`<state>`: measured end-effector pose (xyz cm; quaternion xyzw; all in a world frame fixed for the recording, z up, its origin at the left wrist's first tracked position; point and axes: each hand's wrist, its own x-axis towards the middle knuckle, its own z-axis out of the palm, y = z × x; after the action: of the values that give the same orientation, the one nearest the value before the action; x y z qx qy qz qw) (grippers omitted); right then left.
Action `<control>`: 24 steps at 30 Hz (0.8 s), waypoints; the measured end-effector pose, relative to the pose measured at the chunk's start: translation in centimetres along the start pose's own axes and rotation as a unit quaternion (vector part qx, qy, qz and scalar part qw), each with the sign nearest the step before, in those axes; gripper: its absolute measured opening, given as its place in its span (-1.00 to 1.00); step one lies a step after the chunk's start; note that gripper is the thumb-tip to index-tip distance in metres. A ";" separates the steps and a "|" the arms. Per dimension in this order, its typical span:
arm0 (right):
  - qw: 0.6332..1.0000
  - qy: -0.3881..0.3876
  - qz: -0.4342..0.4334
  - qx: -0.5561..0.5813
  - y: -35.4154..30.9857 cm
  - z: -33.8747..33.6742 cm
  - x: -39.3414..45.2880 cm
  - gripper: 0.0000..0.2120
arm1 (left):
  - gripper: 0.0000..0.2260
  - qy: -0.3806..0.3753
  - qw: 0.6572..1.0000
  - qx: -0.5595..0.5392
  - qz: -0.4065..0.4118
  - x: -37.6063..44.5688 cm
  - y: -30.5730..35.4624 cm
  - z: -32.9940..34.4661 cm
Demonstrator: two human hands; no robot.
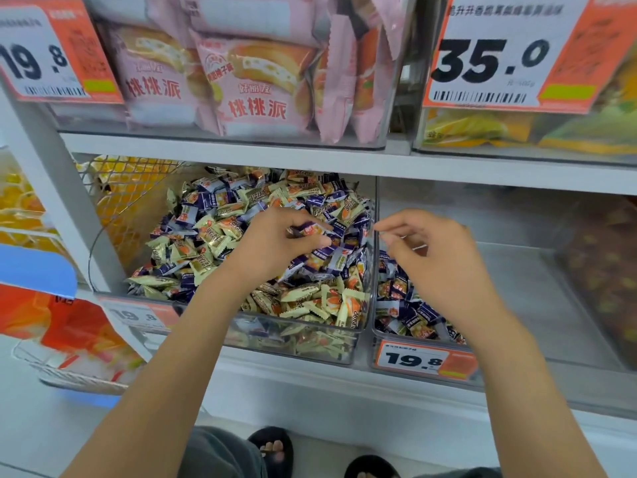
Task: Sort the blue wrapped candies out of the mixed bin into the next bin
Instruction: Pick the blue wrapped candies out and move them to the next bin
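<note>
The clear mixed bin (358,331) on the middle shelf is heaped with cream and blue wrapped candies. My left hand (275,241) hovers over the heap and pinches a blue wrapped candy (308,230) between thumb and fingers. To its right stands the neighbouring clear bin (375,353), with several blue candies (410,310) lying at its front. My right hand (437,253) hangs above that bin, fingers loosely curled, thumb and forefinger close together; I see nothing in it.
A shelf board (379,163) runs just above the bins, carrying pink pie packs (255,84) and price tags. A wire basket (134,188) sits left of the mixed bin. Orange 19.8 labels (424,360) hang on the bin fronts. My feet are on the floor below.
</note>
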<state>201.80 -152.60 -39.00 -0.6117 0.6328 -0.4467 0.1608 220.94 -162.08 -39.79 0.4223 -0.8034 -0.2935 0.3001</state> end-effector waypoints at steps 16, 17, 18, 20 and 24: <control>0.996 -0.060 -0.018 0.062 -2.2 2.2 -0.7 -0.10 | -0.87 0.102 0.985 -0.141 0.019 -0.5 5.2 3.1; 0.997 -0.050 -0.017 0.064 -2.1 2.3 -0.7 -0.15 | -0.90 0.099 0.983 -0.151 0.013 -0.5 5.4 3.3; 0.997 -0.038 -0.015 0.071 -2.0 2.4 -0.7 -0.21 | -0.94 0.096 0.982 -0.160 0.005 -0.4 5.5 3.5; 0.996 -0.004 -0.015 0.087 -1.9 2.4 -0.8 -0.35 | -0.97 0.088 0.983 -0.163 -0.006 -0.4 5.8 4.0; 0.990 0.073 -0.009 0.119 -1.5 2.7 -0.6 -0.50 | -0.86 0.067 0.978 -0.198 -0.020 -0.4 6.2 4.5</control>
<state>204.90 -152.82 -39.49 -0.5596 0.5800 -0.5633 0.1821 214.75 -157.81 -38.32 0.3887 -0.6988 -0.4239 0.4253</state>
